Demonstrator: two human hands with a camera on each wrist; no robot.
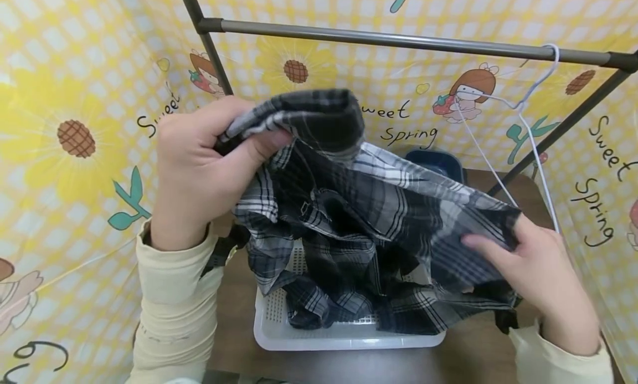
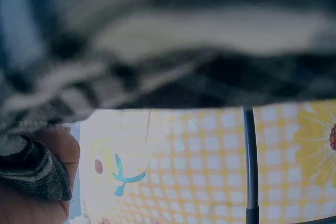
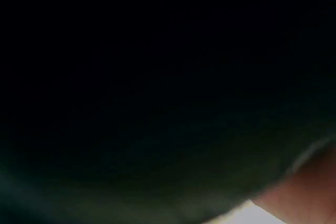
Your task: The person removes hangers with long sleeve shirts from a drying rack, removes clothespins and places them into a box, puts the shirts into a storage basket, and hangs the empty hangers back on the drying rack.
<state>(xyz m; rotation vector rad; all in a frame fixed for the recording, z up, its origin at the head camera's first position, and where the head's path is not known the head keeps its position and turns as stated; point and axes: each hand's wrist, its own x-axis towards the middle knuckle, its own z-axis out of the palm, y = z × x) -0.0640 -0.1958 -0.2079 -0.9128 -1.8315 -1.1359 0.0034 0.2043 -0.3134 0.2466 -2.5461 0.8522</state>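
A black, grey and white plaid shirt (image 1: pixel 344 251) is stretched between both hands in the head view, its lower folds hanging into a white basket (image 1: pixel 349 341). At the upper left, my left hand (image 1: pixel 194 162) pinches a folded edge of it, thumb on the near side. My right hand (image 1: pixel 543 267) grips the cloth at the right, its thumb on top and the other fingers hidden behind the fabric. Blurred plaid cloth (image 2: pixel 210 77) fills the top of the left wrist view. Something dark covers most of the right wrist view, with some skin at the lower right.
A metal rail (image 1: pixel 379 37) crosses behind the shirt on slanted posts. From its right end hangs a white wire hanger (image 1: pixel 535 134), close behind my right hand. A dark blue container (image 1: pixel 438 161) stands at the back. Patterned yellow cloth surrounds the brown surface.
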